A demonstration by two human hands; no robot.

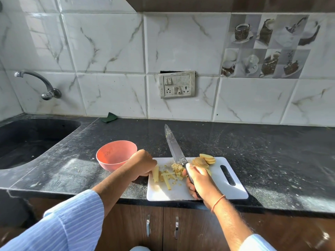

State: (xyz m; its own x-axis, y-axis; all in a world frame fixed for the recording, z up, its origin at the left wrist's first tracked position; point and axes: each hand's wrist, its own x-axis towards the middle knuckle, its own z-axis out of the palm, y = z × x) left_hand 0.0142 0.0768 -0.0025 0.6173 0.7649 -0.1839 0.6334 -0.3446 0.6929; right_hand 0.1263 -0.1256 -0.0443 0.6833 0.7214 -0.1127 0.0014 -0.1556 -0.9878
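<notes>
R hand [199, 180] closed round knife [174, 144] handle, blade angled to 11 o'clock, heel over dice pile [176, 169]. L hand [143, 163] curled, fingertips pinning potato sticks [155, 173] at board's 9 o'clock.

Risks (est.):
- L fingertips close to blade path; wet stick slips, cut likely.
- Cutting board [233, 187] sits at counter [253, 142] front lip; hard press may skid it.
- Slices [206, 159] at 1 o'clock could roll off.

Containers: pink bowl [101, 160] at 10 o'clock, touching L wrist, looks empty bar faint smear. Sink [27, 138] far 9 o'clock, contents unclear.
</notes>
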